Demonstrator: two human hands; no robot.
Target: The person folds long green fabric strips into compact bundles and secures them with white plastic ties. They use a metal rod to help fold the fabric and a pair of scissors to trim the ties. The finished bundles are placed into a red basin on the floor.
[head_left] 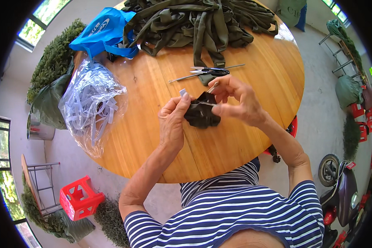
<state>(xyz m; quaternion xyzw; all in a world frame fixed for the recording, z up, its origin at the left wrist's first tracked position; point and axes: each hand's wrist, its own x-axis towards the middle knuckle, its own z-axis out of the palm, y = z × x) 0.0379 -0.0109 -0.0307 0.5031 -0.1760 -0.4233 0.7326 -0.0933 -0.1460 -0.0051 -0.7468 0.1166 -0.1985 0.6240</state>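
Note:
My left hand (172, 122) is closed, thumb against fingers, on the left edge of a small dark green cloth piece (202, 119). A pale strip end (183, 92) sticks up just past that thumb. On the cloth's other side, my right hand (244, 105) pinches a small shiny metal piece (213, 87), perhaps a pin, between curled fingers. The right thumb, slightly blurred, lies by a thin light line across the cloth. Just beyond both hands are black-handled thread snips (213, 71) and a thin metal rod (182, 79) with a looped left end.
Dark green fabric straps (198, 31) are heaped at the table's far side, some trailing toward me. Left of them lies a blue bag (105, 31). A clear plastic bag (93, 103) of pale strips overhangs the left table edge. A red stool (80, 198) stands lower left.

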